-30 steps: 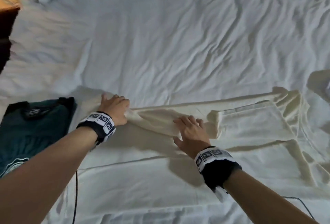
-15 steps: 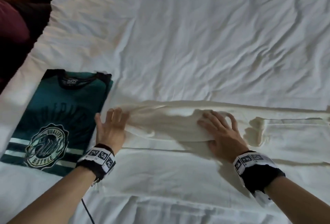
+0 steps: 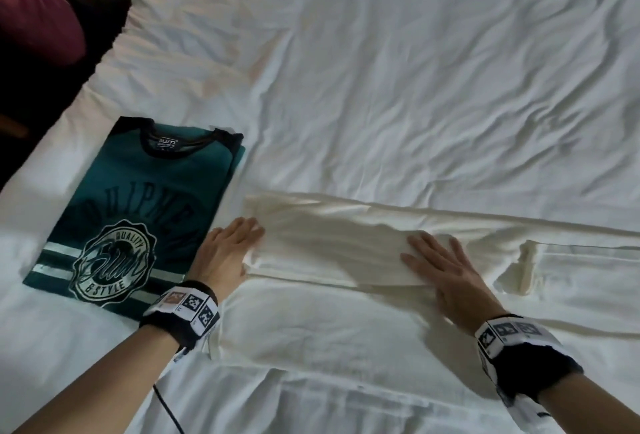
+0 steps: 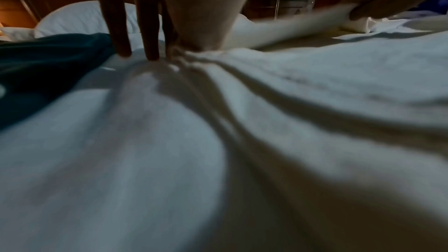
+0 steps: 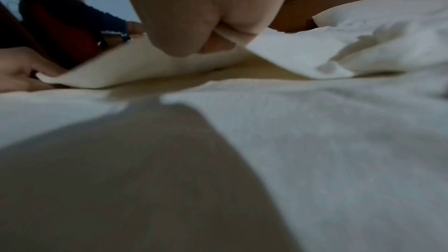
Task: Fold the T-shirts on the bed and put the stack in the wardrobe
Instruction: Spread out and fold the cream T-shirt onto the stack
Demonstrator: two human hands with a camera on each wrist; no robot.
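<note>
Teal printed T-shirt (image 3: 138, 205) folded, left of frame. Cream cotton T-shirt (image 3: 329, 322) mid-fold, lower centre on white bed (image 3: 415, 87); left hand (image 3: 225, 253), right hand (image 3: 446, 271) each pinching long side flap (image 3: 329, 253). Remaining: further folds, stacking, wardrobe.

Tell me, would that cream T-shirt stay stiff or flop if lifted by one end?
Probably floppy: the cream T-shirt sags between the left hand and right hand holding its folded flap. Likely light, since a mere pinch holds that flap up. Pushed, it would probably bunch rather than slide; it wrinkles by the left hand.
</note>
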